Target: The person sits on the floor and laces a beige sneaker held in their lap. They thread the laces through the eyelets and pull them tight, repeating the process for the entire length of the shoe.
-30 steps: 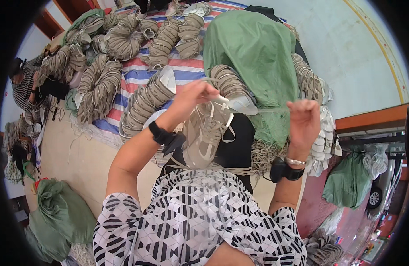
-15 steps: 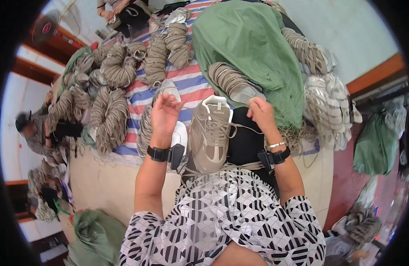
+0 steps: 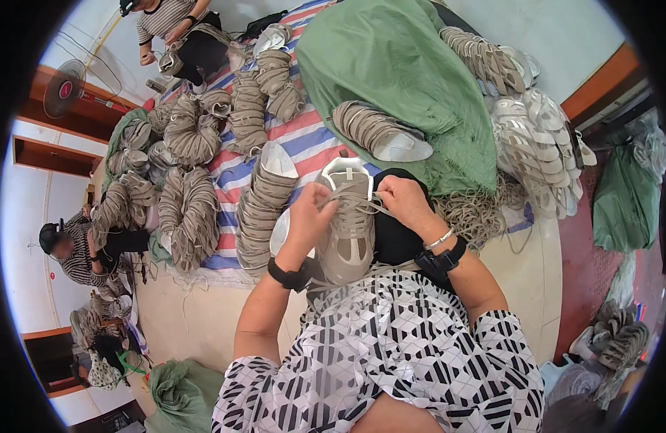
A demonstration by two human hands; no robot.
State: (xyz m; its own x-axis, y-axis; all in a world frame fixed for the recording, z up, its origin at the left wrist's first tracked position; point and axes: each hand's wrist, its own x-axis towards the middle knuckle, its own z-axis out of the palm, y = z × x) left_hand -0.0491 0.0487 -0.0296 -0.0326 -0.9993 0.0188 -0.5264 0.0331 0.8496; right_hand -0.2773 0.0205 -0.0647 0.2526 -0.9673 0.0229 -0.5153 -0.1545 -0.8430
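Note:
A taupe sneaker [image 3: 343,256] with a white collar lining lies on my lap, its toe toward me. Its beige shoelace [image 3: 356,193] runs across the upper eyelets between my hands. At the left side of the lacing, my left hand [image 3: 310,220] is closed, with thumb and fingertips pinching the lace. On the other side my right hand [image 3: 406,206] pinches the lace close to the shoe's collar. A pale, rounded shoe piece [image 3: 280,232] shows partly behind my left hand.
A striped sheet [image 3: 299,151] carries several stacks of shoe uppers [image 3: 264,209]. A green cloth sack [image 3: 398,72] lies ahead, with a heap of laces [image 3: 473,210] by its near edge. Two people sit at the far left and upper left. A fan [image 3: 64,90] stands near the wall.
Both hands have come down and inward from above the shoe's sides to its upper lacing. My left hand, open before, now pinches the lace. The view has shifted slightly.

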